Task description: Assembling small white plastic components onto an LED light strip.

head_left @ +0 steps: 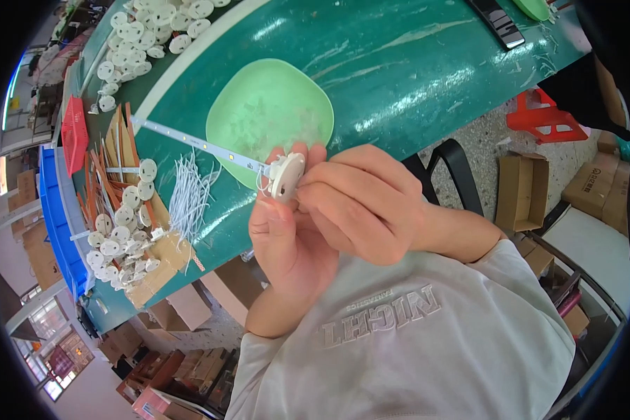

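A white round plastic end cap (pixel 287 176) is between the fingers of my left hand (pixel 287 241), held up in front of my chest. From the cap a narrow LED strip (pixel 204 146) reaches out to the far left, over the rim of a light green bowl (pixel 259 80). A thin white cord loops beside the cap. My right hand (pixel 371 203) is closed in a pinch against the cap's right side; its fingertips hide whatever they hold. Small clear pieces (pixel 262 119) lie in the bowl.
White cords (pixel 191 196) lie bundled on the green table (pixel 371 77), left of the bowl. Further left are capped strips (pixel 122 224) on cardboard, a blue bin (pixel 63 224) and a red basket (pixel 74 133). White caps (pixel 154 24) pile up at far left; a phone (pixel 495 22) lies far right.
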`<state>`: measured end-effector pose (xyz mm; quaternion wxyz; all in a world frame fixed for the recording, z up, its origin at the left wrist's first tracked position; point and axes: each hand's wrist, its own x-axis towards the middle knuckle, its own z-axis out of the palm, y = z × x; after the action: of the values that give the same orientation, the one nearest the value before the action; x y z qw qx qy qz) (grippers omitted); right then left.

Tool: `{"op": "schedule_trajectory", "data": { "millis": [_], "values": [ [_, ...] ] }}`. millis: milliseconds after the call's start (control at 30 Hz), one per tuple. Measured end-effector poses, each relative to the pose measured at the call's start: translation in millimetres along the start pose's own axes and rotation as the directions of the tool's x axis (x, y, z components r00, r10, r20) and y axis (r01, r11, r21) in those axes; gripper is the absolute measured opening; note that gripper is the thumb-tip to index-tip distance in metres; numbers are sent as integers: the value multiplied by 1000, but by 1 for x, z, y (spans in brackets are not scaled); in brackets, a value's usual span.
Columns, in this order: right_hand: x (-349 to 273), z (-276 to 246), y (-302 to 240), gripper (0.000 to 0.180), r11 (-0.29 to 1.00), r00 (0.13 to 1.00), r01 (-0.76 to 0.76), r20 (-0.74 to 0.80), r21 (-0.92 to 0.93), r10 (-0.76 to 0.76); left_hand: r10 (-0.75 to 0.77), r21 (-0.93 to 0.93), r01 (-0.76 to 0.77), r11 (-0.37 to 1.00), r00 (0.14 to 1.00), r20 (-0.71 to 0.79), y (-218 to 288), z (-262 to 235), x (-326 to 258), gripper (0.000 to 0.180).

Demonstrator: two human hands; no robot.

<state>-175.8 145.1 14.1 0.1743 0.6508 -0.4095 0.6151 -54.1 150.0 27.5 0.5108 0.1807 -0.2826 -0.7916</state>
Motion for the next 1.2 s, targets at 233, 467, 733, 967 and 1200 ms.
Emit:
{"op": "schedule_trajectory", "data": {
  "millis": [233,467,733,967,1200],
  "values": [
    [9,6,4,13,999,999,25,-32,-41,-26,20,81,-17,997,999,-36,-1,0,6,47],
    [27,4,6,19,981,986,-85,155,176,58,354,391,-348,852,933,59,36,-25,25,33],
    [0,-28,38,13,957,898,-291,343,-10,277,793,974,123,-191,603,80,248,-117,-21,23],
    [-22,-33,44,5,836,816,-394,274,-381,509,857,847,347,-403,468,215,335,-157,-29,26],
    [-18,-18,44,4,861,807,-394,328,-321,491,919,816,522,-248,394,27,380,-221,-73,32]
  ]
}}
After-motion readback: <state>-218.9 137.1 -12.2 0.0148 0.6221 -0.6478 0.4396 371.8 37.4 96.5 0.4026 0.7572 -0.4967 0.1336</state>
